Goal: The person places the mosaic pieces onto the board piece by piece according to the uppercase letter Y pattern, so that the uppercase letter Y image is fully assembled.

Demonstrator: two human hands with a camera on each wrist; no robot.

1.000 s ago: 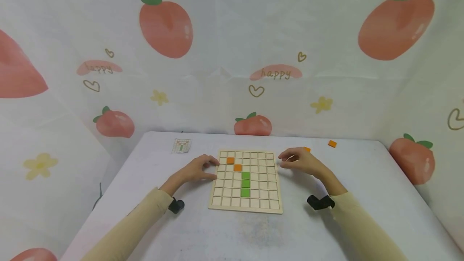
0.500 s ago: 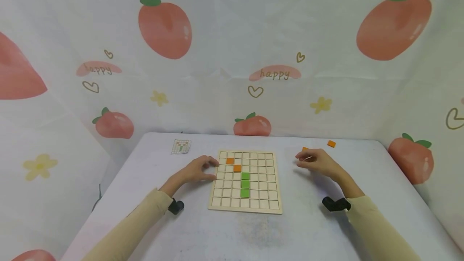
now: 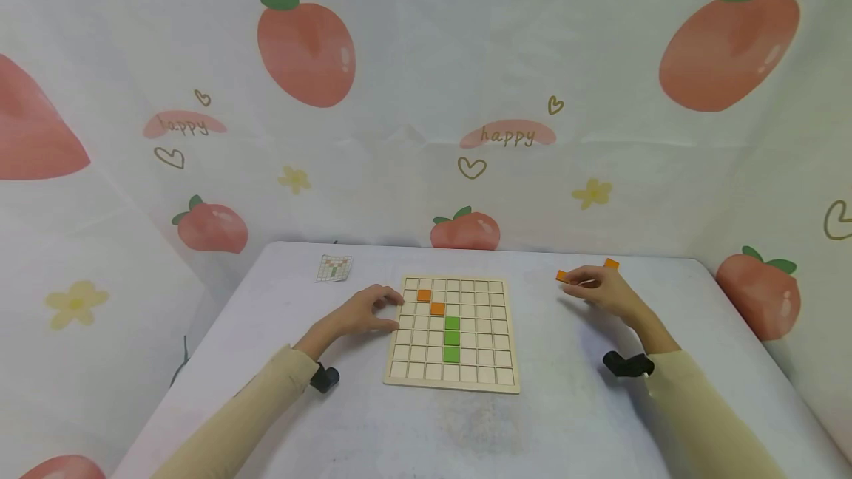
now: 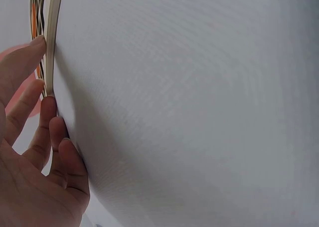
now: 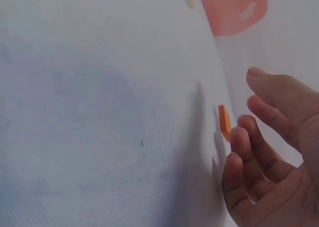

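Note:
A square wooden grid board (image 3: 451, 388) lies mid-table. Three green tiles (image 3: 452, 338) form a column in it, and two orange tiles (image 3: 437, 309) run diagonally up to the left. My left hand (image 3: 362, 310) rests at the board's left edge; in the left wrist view, thumb and fingertips (image 4: 48, 106) touch that side. Over the right part of the table, my right hand (image 3: 602, 290) hovers with parted fingers beside a loose orange tile (image 3: 562, 276). The right wrist view has this loose tile (image 5: 225, 122) lying just past the fingertips, nothing between thumb and fingers.
Another loose orange tile (image 3: 611, 263) lies behind the right hand, partly covered by it. A small card (image 3: 333, 268) printed with a coloured grid lies at the back left. A fruit-patterned cloth (image 3: 399, 58) hangs behind the white table (image 3: 373, 427).
My right hand has moved right, away from the board, to the loose orange tile, which shows more now. The left hand stays at the board's edge.

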